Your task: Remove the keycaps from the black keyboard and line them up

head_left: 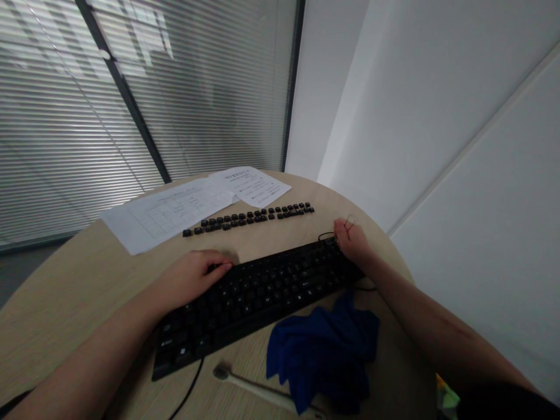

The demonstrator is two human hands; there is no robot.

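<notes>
A black keyboard lies slantwise on the round table, its keys in place over most of the visible area. My left hand rests at its far left edge, fingers curled and thumb pressed against the keyboard. Over the far right corner, my right hand is closed in a pinch on a wire keycap puller, whose thin loop sticks out above the fingers. Beyond the keyboard, loose black keycaps stand in two long rows. A crumpled blue cloth lies in front, partly over the handle of a toothbrush.
Printed paper sheets lie at the back left of the wooden table. A black cable runs off toward the near edge. Window blinds stand behind, and a white wall rises close on the right.
</notes>
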